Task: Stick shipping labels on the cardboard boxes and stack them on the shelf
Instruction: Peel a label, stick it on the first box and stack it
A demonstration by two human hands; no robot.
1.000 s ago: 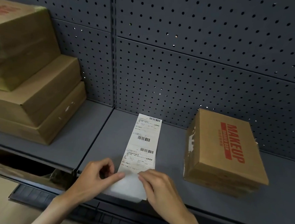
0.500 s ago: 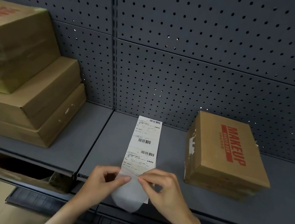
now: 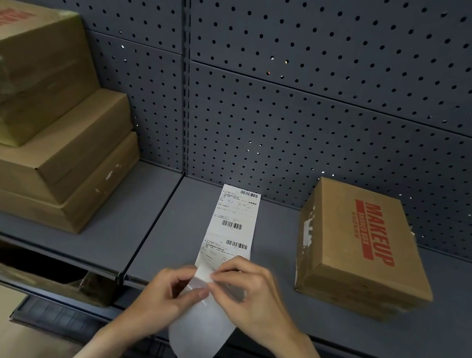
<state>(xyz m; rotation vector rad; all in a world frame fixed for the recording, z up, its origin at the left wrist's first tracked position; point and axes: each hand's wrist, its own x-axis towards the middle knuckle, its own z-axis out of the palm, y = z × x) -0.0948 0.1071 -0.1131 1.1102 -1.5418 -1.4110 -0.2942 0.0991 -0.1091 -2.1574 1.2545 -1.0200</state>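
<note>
Both hands pinch the near end of a strip of shipping labels lying on the grey shelf: left hand and right hand grip where a blank white tail curls down. Right of it sits a MAKEUP box; stacked boxes stand left.

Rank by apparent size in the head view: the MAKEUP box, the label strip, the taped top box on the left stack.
1. taped top box, though cut off at the frame edge and nearer the camera
2. MAKEUP box
3. label strip, narrowest, partly covered by the hands
</note>
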